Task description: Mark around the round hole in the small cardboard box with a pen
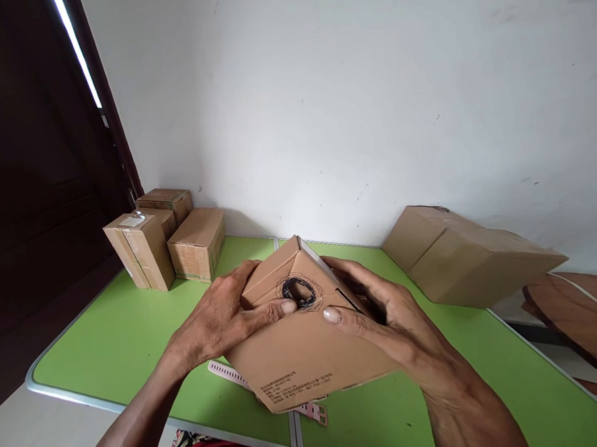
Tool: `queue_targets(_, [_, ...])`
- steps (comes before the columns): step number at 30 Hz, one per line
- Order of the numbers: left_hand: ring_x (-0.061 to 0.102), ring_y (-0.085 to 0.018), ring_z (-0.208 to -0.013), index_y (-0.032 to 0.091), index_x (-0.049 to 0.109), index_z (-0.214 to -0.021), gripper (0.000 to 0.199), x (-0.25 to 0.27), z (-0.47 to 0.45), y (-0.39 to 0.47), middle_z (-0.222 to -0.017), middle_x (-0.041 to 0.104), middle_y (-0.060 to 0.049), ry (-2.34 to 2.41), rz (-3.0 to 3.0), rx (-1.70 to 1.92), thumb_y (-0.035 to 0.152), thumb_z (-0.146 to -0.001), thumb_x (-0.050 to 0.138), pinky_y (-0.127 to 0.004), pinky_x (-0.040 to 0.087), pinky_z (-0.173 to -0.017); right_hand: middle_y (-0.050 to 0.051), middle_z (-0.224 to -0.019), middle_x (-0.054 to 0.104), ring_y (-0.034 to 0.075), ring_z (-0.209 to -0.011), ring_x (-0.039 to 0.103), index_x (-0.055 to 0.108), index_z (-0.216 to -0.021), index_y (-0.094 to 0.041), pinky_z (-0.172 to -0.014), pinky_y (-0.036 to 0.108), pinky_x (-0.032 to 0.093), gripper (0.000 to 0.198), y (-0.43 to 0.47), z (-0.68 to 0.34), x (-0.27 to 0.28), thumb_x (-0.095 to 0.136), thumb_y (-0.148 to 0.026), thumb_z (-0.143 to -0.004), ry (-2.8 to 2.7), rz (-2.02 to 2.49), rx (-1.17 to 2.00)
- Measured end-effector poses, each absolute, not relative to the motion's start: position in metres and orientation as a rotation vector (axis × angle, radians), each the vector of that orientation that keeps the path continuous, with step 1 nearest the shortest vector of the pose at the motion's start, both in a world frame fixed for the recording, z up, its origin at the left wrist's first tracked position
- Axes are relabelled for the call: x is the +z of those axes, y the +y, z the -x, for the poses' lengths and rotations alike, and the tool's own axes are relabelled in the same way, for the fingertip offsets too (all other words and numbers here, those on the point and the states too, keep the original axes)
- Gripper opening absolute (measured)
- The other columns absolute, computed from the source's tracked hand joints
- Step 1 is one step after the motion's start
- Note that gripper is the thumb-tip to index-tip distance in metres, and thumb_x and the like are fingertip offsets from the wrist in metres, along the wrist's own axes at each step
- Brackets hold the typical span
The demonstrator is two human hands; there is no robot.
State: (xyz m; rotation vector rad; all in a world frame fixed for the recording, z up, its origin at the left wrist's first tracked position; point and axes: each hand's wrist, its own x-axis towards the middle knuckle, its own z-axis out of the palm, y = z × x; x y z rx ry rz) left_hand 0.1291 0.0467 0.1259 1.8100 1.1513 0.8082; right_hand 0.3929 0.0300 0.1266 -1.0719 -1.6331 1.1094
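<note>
Hands in play: two, both bare, both on the same thing, a left hand [218, 318] and a right hand [383, 319].
Held box: one small cardboard box [305, 343], up off the green table [109, 340] and tilted, one corner pointing away toward the wall.
Mark on it: one dark scribbled ring [299, 292] on the upper face, plus one short slot just right of it and a few lines of small print near the lower edge.
Left fingers: wrapped over the box's left edge, thumb laid flat across the top, its tip touching the ring's left side.
Right fingers: curled around the right edge and closed on the cardboard, thumb stretched inward along the top, tip resting just right of and below the ring.
Box versus fingers: it sits between the two palms, the ring framed between the two thumb tips.
Small boxes at the back left: four, clustered together in the table's far left corner [164, 240].
Big box: one, a long carton [465, 255] lying tilted at the far right against the white wall.
Under the held box: one pale perforated strap [226, 373] flat on the table, its pinkish end poking out near the front edge.
Off the table to the right: brown rounded boards, count unclear.
</note>
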Motion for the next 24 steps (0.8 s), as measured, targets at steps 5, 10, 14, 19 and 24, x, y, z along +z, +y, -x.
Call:
queue_targets(5, [0.077,-0.024,-0.084,0.029,0.068,-0.126,0.043,0.129,-0.135,0.045,-0.104,0.081,0.0,1.27,-1.836,0.84,0.059,-0.096,0.07,-0.029,0.053,-0.064,0.005,-0.148,0.071,0.03,-0.117,0.075,0.059,-0.157,-0.035,-0.085,0.035,0.066,0.081,0.023,-0.388,0.128,0.09,-0.05,-0.083,-1.619,1.164,1.074])
queue_targets(10, [0.071,-0.022,-0.072,0.028,0.068,-0.106,0.037,0.133,-0.14,0.045,-0.088,0.077,0.002,1.312,-1.813,0.825,0.064,-0.095,0.067,-0.029,0.047,-0.057,0.005,-0.147,0.072,0.03,-0.116,0.075,0.06,-0.155,-0.035,-0.084,0.035,0.065,0.079,0.022,-0.385,0.129,0.089,-0.05,-0.083,-1.637,1.176,1.042])
queue_targets(14, [0.071,-0.024,-0.075,0.027,0.066,-0.101,0.04,0.131,-0.141,0.046,-0.087,0.076,0.001,1.359,-1.82,0.807,0.066,-0.095,0.064,-0.031,0.046,-0.058,0.007,-0.147,0.072,0.031,-0.115,0.076,0.062,-0.151,-0.033,-0.085,0.036,0.064,0.075,0.027,-0.385,0.128,0.087,-0.054,-0.084,-1.635,1.181,1.063])
queue_targets(19, [0.069,-0.027,-0.074,0.025,0.061,-0.105,0.057,0.123,-0.143,0.05,-0.09,0.078,-0.006,1.508,-1.842,0.819,0.08,-0.093,0.058,-0.035,0.044,-0.061,0.012,-0.142,0.073,0.034,-0.115,0.075,0.066,-0.143,-0.028,-0.088,0.045,0.063,0.066,0.041,-0.378,0.12,0.071,-0.069,-0.091,-1.732,1.294,0.873])
queue_targets(24, [0.068,-0.033,-0.087,0.023,0.057,-0.107,0.062,0.109,-0.147,0.052,-0.098,0.076,-0.011,1.681,-1.832,0.921,0.083,-0.091,0.055,-0.039,0.045,-0.071,0.019,-0.13,0.074,0.04,-0.118,0.07,0.07,-0.13,-0.019,-0.101,0.06,0.056,0.074,0.052,-0.357,0.099,0.064,-0.079,-0.087,-1.667,1.516,0.436])
